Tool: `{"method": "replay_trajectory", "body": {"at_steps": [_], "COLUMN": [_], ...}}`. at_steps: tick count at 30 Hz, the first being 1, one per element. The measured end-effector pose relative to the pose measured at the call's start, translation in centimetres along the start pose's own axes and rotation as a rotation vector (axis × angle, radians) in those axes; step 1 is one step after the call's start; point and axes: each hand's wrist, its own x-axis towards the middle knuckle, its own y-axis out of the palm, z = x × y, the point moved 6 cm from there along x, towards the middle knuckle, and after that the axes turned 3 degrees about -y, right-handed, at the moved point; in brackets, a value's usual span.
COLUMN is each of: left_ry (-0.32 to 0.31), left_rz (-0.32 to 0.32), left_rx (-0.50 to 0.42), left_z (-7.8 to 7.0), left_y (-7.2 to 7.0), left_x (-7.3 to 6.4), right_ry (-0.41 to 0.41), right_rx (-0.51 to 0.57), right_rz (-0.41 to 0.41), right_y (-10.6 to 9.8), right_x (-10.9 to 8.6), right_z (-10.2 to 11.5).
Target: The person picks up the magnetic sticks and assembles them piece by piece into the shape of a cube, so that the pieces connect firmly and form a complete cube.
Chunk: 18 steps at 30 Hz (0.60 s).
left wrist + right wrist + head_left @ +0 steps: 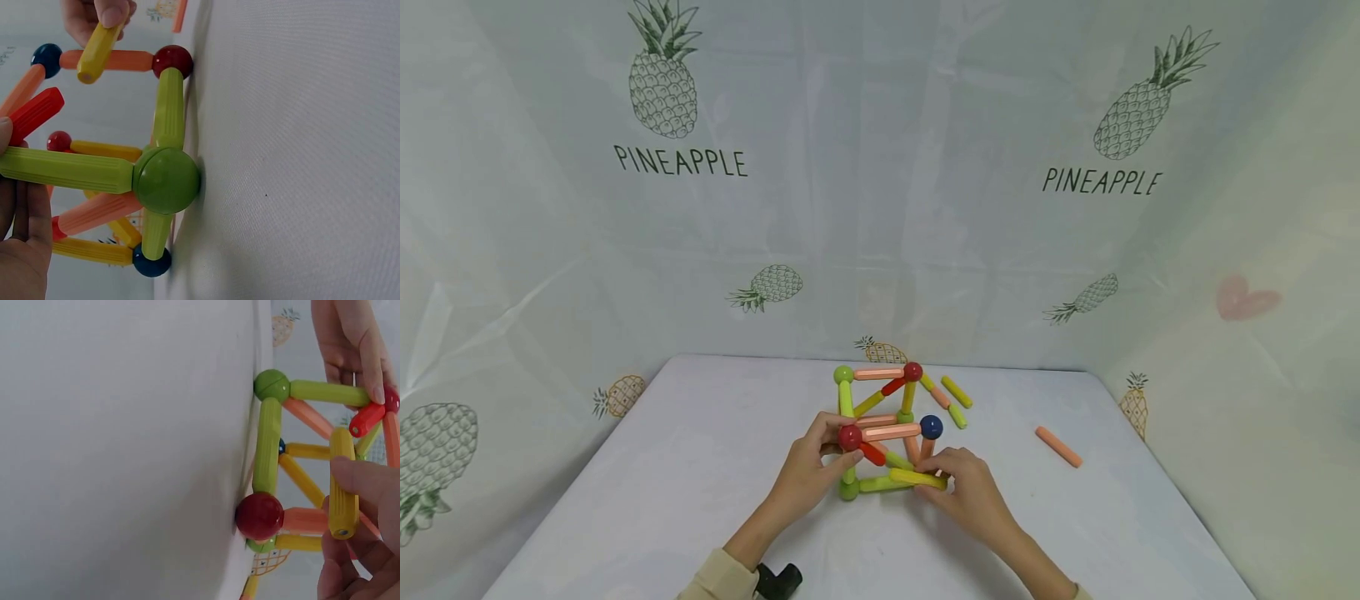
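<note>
A box-like frame of magnetic sticks and balls stands on the table, with a green ball (167, 180) at a lower corner. At its near upper left corner my left hand (808, 467) grips the frame by the red ball (850, 437), thumb beside a red stick (367, 420) that juts from it. One end of that red stick is free. My right hand (966, 492) pinches a yellow stick (343, 500) between thumb and fingers, in front of the frame's near side. Above that hand sits a blue ball (932, 427), joined to the red one by an orange stick (891, 432).
Behind the frame to the right lie a loose yellow stick (957, 392) and a line of yellow, orange and green sticks (940, 398). Farther right is a single orange stick (1058, 447). A pineapple-print sheet (880, 208) hangs behind the white table (715, 450).
</note>
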Motion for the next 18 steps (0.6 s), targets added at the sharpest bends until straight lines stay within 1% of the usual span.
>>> {"method": "replay_trajectory", "body": {"at_steps": [3,7,15,18], "left_ry": [-0.005,-0.008,0.006,0.011], "left_rz": [0.001,0.004,-0.002,-0.009], "left_rx": [0.000,-0.002,0.005,0.010], "left_z": [0.0,0.2,0.4,0.5], "left_y": [0.0,0.0,0.0,0.0], "left_x": [0.0,0.0,0.1,0.1], "right_ry": [0.042,0.079,0.090,0.085], "right_rx": [-0.019,-0.009,0.047,0.037], "right_rz": [-0.002,-0.004,0.016,0.022], "right_y": [0.3,0.9,1.6,1.7], "right_x": [0.1,0.2,0.3,0.3], "right_z": [0.0,0.0,0.2,0.2]}}
